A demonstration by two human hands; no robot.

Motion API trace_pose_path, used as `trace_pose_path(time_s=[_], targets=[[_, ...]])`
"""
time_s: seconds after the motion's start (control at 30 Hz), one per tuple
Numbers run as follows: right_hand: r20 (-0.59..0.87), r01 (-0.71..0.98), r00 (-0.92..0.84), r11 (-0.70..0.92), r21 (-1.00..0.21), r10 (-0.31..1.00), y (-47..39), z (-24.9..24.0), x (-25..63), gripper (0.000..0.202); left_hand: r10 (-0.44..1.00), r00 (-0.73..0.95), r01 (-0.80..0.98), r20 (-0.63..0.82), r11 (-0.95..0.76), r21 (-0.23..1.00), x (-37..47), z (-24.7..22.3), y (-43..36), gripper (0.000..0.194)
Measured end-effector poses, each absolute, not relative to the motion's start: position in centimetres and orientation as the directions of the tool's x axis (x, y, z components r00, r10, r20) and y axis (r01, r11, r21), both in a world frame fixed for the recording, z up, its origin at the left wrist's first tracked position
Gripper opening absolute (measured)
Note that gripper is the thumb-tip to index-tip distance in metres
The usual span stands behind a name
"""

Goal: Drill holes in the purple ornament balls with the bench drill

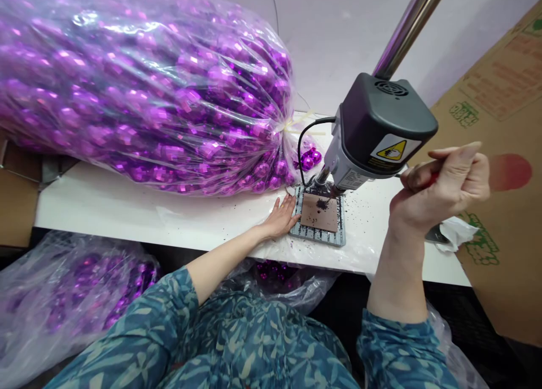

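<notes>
My left hand (280,217) lies flat with its fingers spread, at the left edge of the slotted grey drill base (317,237). On that base rests a brown square board (311,217) with a heap of dark shavings. Above it stands the drill press (381,123), a black and grey head on a slanted metal column. To the right of the head, my right hand (449,180) is closed around the drill press handle, of which a bit of red shows between the fingers.
A large clear bag of shiny purple balls (169,106) fills the back left of the white table (127,208). A cardboard box (499,180) and crumpled white tissue (456,232) are at right. Another bag of purple pieces (80,298) sits below the table edge.
</notes>
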State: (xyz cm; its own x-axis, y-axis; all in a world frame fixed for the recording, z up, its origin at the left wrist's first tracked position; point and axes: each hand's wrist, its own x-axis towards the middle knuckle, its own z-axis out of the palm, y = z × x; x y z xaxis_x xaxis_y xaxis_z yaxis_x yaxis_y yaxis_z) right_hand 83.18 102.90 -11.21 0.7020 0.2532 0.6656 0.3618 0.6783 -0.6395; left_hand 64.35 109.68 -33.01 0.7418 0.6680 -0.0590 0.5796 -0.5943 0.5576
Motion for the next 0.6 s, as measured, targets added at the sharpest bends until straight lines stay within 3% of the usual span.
trace_pose_path(time_s=[0.13,0.23,0.37,0.5,0.6], targets=[[0.671,0.376,0.703,0.677,-0.633,0.236,102.8,-11.4,82.9,0.04,0.648,0.762,0.536,-0.008,-0.623,0.57,63.6,-32.8,110.6,0.065],[0.676,0.377,0.697,0.679,-0.63,0.24,102.7,-11.5,82.9,0.039,0.722,0.678,0.548,0.14,-0.623,0.559,63.6,-32.1,112.6,0.049],[0.685,0.378,0.685,0.682,-0.626,0.249,102.6,-11.4,83.1,0.039,0.692,0.632,0.574,0.348,-0.72,0.391,66.1,-30.3,116.8,0.044],[0.683,0.374,0.685,0.683,-0.627,0.252,102.4,-11.4,83.1,0.037,0.52,0.785,0.478,0.336,-0.854,0.204,70.1,-28.1,120.5,0.051],[0.679,0.371,0.69,0.682,-0.63,0.252,102.4,-11.4,83.0,0.036,0.495,0.829,0.48,0.259,-0.869,0.124,72.4,-27.1,122.2,0.049]])
